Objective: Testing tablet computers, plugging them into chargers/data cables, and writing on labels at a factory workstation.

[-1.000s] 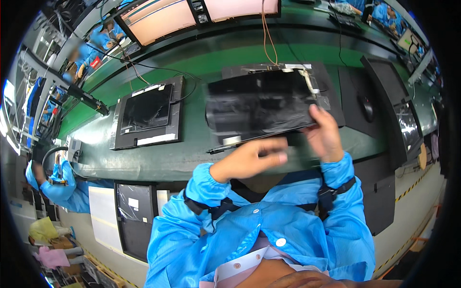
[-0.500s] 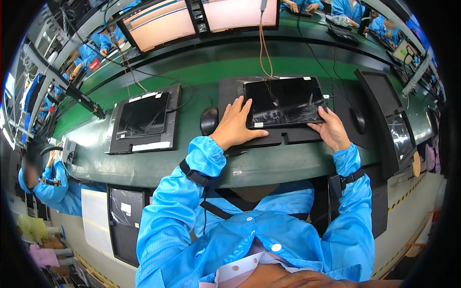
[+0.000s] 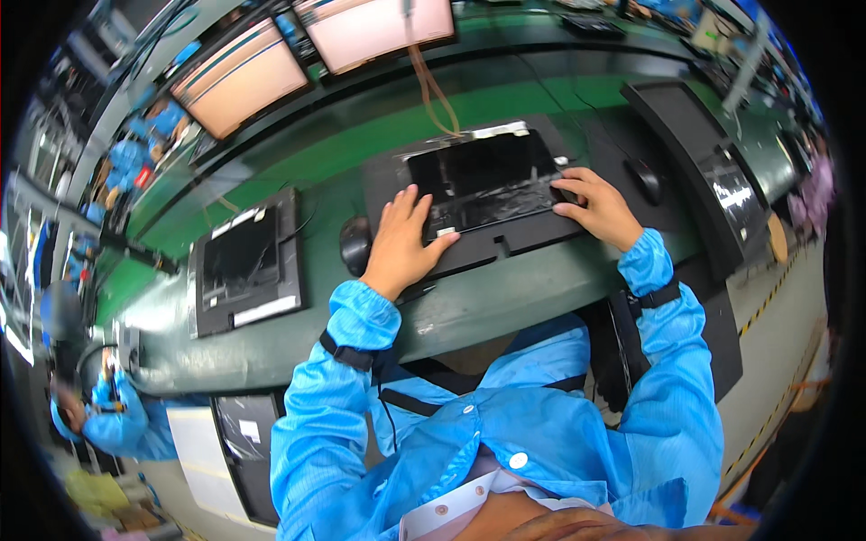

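A black tablet (image 3: 487, 171) with a glossy screen lies in a dark foam holder (image 3: 519, 248) on the bench in front of me. My left hand (image 3: 403, 243) is open at the tablet's lower left corner, fingers spread and the thumb at its near edge. At the right edge is my right hand (image 3: 597, 209), its thumb and forefinger apart and their tips touching the tablet near the corner. A small white plug (image 3: 561, 162) shows just beyond those fingertips.
Black mice (image 3: 355, 245) (image 3: 643, 180) flank the holder. A second tablet (image 3: 242, 251) rests in its own holder at left. A dark tray (image 3: 690, 149) leans at right. Two monitors (image 3: 242, 79) (image 3: 377, 32) stand behind, with hanging cables (image 3: 431, 86). Another person (image 3: 122, 415) sits far left.
My view has turned, so the bench appears tilted. The tablet's near edge sits lower in the holder. My right hand has gone from gripping that edge to fingertips at the right side.
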The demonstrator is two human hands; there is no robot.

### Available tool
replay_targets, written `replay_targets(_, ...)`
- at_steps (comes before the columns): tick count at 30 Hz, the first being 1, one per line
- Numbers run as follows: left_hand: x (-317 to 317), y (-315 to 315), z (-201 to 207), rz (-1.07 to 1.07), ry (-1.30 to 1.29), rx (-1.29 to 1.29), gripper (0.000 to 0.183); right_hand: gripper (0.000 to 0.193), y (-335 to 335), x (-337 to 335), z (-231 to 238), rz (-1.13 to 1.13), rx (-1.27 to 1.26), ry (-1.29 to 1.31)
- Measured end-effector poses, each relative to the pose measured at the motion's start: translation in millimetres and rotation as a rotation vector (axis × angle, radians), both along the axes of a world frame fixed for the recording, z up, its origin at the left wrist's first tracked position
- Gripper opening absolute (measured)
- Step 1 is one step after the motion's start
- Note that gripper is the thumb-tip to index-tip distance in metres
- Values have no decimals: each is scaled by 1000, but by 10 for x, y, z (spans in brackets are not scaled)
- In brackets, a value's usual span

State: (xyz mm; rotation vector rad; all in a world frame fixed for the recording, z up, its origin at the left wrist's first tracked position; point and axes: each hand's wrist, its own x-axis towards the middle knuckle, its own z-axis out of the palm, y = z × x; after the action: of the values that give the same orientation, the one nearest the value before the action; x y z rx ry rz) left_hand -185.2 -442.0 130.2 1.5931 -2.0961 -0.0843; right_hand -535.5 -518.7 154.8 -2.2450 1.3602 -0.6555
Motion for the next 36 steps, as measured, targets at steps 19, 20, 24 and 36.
replay_targets(19, -107, -9, 201, -17, -2, 186, 80, 71, 350, -3398, 371, -1467, -270, 274)
replay_targets(20, -141, 8, 268, 18, -18, 245, 80, 71, 300, -3548, 351, -1436, -269, 258)
replay_targets(24, -440, 203, 477, -39, -161, 66, 69, 68, 128, -3912, 353, -1335, 263, -16)
replay_targets(36, -943, 990, 758, -505, 195, 63, 47, 23, 1388, -3897, 323, -1057, -164, -1418)
